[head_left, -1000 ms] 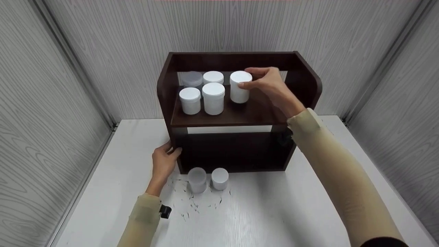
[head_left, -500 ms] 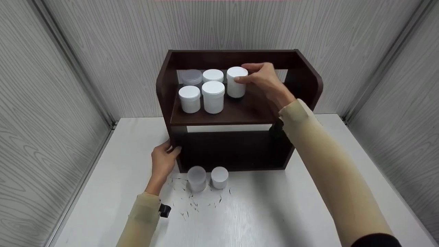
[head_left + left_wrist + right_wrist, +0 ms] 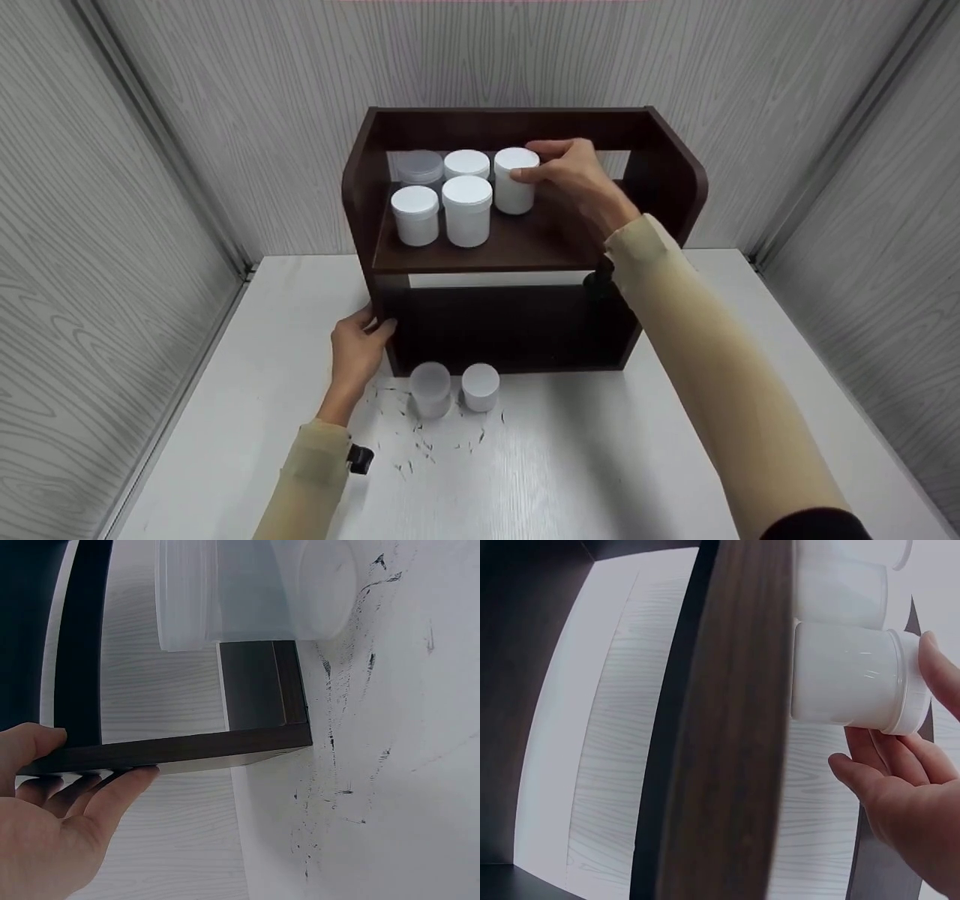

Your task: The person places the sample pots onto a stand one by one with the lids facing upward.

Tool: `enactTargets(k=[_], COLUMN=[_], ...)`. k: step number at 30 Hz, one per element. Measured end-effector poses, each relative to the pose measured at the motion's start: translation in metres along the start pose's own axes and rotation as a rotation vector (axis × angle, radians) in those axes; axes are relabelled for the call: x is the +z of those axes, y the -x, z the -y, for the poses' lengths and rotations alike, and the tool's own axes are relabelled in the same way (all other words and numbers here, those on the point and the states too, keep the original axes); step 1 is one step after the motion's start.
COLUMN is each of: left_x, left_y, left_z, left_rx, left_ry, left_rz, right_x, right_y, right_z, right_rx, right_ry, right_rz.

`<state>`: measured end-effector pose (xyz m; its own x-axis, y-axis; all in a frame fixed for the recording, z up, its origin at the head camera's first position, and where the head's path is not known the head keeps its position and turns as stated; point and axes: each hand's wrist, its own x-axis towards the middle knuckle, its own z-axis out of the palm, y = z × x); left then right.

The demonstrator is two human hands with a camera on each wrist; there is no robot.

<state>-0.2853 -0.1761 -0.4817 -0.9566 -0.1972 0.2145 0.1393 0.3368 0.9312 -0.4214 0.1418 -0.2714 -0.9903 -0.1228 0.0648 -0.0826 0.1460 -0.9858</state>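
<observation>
On the upper board of a dark brown shelf [image 3: 525, 259], my right hand [image 3: 581, 180] holds a white lidded jar [image 3: 514, 191] between thumb and fingers, near its lid. In the right wrist view the same jar [image 3: 847, 675] has its base at the board, and the hand [image 3: 907, 787] is around the lid end. Left of it on that board stand several more jars, such as a tall white jar [image 3: 466, 217] and a shorter white jar [image 3: 415, 221]. My left hand [image 3: 358, 356] grips the shelf's left side panel, thumb inside and fingers outside, as the left wrist view's hand [image 3: 67, 817] shows.
In front of the shelf on the white table [image 3: 525, 465] stand a translucent jar [image 3: 431, 394] and a small white jar [image 3: 480, 388]. Dark scuff marks lie around them. Grey wood-grain walls enclose the back and both sides.
My right hand has moved the held jar left and toward the back, down onto the upper board beside the other jars. The left hand has kept its grip on the panel.
</observation>
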Motion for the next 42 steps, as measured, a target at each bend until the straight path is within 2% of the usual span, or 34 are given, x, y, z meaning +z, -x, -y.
enactTargets(k=[5,12,28,37,42], left_x=[0.000,0.000,0.002,0.002,0.000], left_y=[0.000,0.001,0.000,0.000,0.001], left_z=[0.001,0.001,0.002,0.001,0.001], left_rx=[-0.005,0.002,-0.004,0.003,-0.008], left_ry=[0.015,0.032,0.049,0.031,0.010], left_rz=[-0.001,0.025,0.018,0.018,0.031], right_x=[0.001,-0.003,-0.003,-0.011,-0.015], right_y=[-0.002,-0.001,0.001,0.018,0.031], right_z=[0.001,0.002,0.002,0.002,-0.002], right_rx=[0.001,-0.009,-0.010,-0.136,-0.202], right_ry=[-0.002,0.051,0.048,0.090,0.031], right_rz=[0.009,0.022,0.033,0.015,-0.040])
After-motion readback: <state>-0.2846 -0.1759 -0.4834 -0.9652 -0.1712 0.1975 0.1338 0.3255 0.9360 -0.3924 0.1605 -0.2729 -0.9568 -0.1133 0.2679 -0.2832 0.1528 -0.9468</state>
